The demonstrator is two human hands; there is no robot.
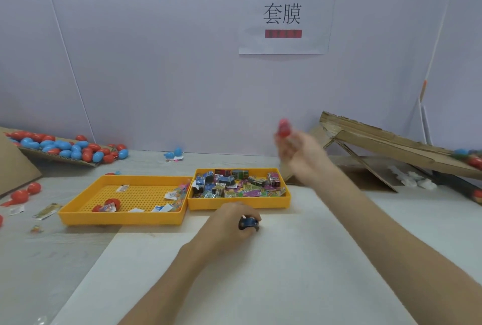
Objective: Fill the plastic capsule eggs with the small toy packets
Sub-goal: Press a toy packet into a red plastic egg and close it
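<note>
Right hand (300,154): raised over the far edge of the table and blurred. Its fingers close round the red capsule egg.
Red capsule egg (283,127): stands out above the right fingertips, in front of the wall.
Left hand (230,221): rests on the white sheet (287,272), just in front of the right tray, with its fingers curled round the dark blue packet.
Dark blue packet (247,223): small, showing at the right side of the left hand, low over the sheet.
Right tray (260,203): yellow and heaped with toy packets (234,184). It sits below and left of the raised egg.
Left tray (78,216): yellow with a perforated floor, just beside the right tray. It holds a few loose packets (172,195) and red egg halves (107,206).
Egg pile (65,148): red and blue eggs on cardboard at far left, well apart from both hands.
Cardboard ramp (378,142): slanted, at far right beyond the right forearm.
Wall sign (284,14): a paper sheet with two printed characters.
</note>
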